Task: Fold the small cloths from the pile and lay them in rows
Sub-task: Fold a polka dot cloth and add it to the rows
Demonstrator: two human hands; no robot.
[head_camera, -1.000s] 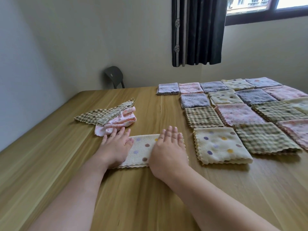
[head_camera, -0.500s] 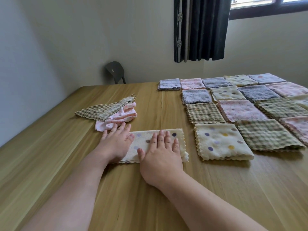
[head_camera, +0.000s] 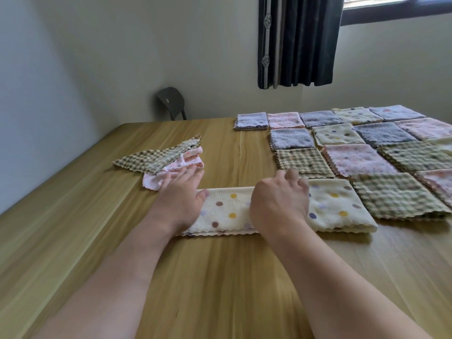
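A cream cloth with coloured dots (head_camera: 227, 211) lies in front of me on the wooden table (head_camera: 220, 285), folded into a long strip. My left hand (head_camera: 181, 196) presses flat on its left end, fingers straight. My right hand (head_camera: 278, 204) sits over its right end with fingers curled round the edge, which the hand hides. Behind my left hand lies the small pile: a green checked cloth (head_camera: 156, 159) over a pink patterned cloth (head_camera: 188, 162). Folded cloths lie in rows at the right, the nearest a cream dotted one (head_camera: 340, 206) right beside my right hand.
The rows hold several folded squares: checked (head_camera: 303, 161), grey (head_camera: 291, 138), pink (head_camera: 357, 159) and more, running off the right edge. A dark chair (head_camera: 171, 102) stands behind the table by the wall. A dark curtain (head_camera: 298, 40) hangs at the window.
My right hand went from lying flat on the cloth to curling its fingers at the cloth's right end. My left hand stayed pressed on the left end. The view shifted slightly.
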